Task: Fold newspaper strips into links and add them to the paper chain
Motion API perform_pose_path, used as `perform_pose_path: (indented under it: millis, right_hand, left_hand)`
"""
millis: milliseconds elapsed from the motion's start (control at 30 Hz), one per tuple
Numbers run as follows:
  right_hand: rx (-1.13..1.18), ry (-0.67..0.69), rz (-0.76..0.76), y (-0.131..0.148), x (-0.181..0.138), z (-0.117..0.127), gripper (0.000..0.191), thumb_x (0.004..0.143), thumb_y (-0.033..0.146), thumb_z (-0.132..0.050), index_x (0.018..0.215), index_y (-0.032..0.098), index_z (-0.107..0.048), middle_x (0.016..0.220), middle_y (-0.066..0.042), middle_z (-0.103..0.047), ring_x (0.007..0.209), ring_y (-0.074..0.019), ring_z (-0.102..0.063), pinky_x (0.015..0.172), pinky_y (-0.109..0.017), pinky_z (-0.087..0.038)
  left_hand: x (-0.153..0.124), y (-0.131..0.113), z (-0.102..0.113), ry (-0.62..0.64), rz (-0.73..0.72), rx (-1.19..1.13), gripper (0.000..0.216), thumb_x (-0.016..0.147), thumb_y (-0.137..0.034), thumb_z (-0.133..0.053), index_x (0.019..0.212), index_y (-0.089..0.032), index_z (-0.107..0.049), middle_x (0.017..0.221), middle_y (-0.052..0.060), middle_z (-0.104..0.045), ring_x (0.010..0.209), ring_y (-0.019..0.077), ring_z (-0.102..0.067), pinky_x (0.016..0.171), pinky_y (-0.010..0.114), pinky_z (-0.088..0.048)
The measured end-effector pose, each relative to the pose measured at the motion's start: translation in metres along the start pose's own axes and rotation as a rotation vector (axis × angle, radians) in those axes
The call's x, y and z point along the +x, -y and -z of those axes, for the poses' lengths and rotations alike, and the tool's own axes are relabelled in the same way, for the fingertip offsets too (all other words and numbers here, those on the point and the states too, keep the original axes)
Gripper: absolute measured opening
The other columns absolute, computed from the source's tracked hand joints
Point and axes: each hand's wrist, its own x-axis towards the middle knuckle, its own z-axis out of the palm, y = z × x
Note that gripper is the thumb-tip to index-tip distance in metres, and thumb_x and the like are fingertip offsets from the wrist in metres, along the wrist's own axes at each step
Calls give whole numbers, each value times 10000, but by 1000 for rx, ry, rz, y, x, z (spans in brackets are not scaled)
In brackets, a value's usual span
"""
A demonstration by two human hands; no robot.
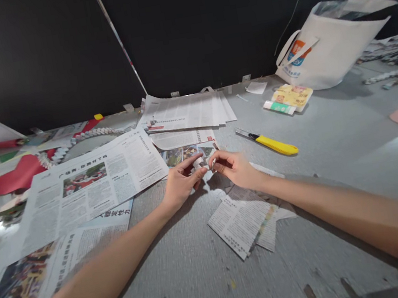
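Head view, work in hand: small white paper piece [198, 163], located between the two hands over the middle of the tabletop [191, 282]. Left hand [179, 187]: thumb and fingers pinching that piece. Right hand [239, 166]: thumb and forefinger pinching a small pale scrap [212, 164] just beside; joined to the first or separate, cannot tell. Step, by judgement: fine shaping or fitting of paper by fingertip. For good handling: grip lightly and close to the edge, so as not to crush the paper; line up edges before pressing; press any crease firmly from one end to the other, thumb against finger; steady both wrists low. Near the right wrist: cut newspaper pieces [238, 224], overlapping, best left flat and free of forearm drag. Beyond the right hand: yellow-handled cutter [277, 145], metal end pointing to the far left; exposed blade or not, too small to tell; best given a wide berth. To the left: large newspaper page [125, 164], likely to slide if caught by a sleeve. Farther back, behind the fingertips: stacked printed sheets [183, 113], slightly spread.
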Motion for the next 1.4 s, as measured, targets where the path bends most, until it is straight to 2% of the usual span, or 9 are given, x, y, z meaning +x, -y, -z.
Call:
perform_pose_path:
  millis: [200,367,700,1000,1167,1400]
  right_hand:
    - [-70,54,36,3,0,-1,230,1071,424,-599,986,218,-657,860,-14,-653,778,-168,-582,743,-307,-468]
    - [-103,39,34,3,0,-2,213,1075,398,-589,984,217,-656,868,-16,-662,799,-169,-601,761,-302,-482]
    - [-173,41,41,5,0,-2,136,1058,302,-587,983,217,-662,893,-18,-687,819,-168,-620,779,-296,-482]
    - [-229,33,49,5,-2,-3,123,1047,266,-578,977,219,-667,857,-11,-674,787,-168,-602,753,-295,-465]
    - [-254,9,90,4,-2,-3,113,1046,242,-573,998,222,-674,898,-19,-701,817,-170,-622,768,-295,-467]
    - [-232,15,64,6,-3,-2,143,1064,316,-587,997,218,-667,879,-19,-695,809,-173,-625,773,-300,-478]
  left_hand:
    - [1,6,0,36,21,-39,643,851,-499,-848,1375,-144,-735,629,-21,-625,500,91,-518,492,231,-407]
    - [2,6,-1,44,-1,-72,581,890,-502,-810,1344,-148,-734,776,23,-701,549,97,-570,558,257,-479]
    - [3,6,1,76,-34,-89,524,944,-526,-746,1309,-157,-671,783,9,-676,574,121,-617,594,283,-519]
    - [4,5,0,76,-68,-81,491,924,-566,-762,1178,-172,-617,784,-11,-647,579,111,-602,586,273,-518]
    - [5,7,-1,103,-51,-86,488,924,-555,-760,1189,-178,-598,773,-17,-633,596,111,-592,584,263,-511]
    - [5,9,-2,105,-31,-83,478,925,-551,-756,1184,-188,-583,753,-28,-621,568,102,-562,559,253,-479]
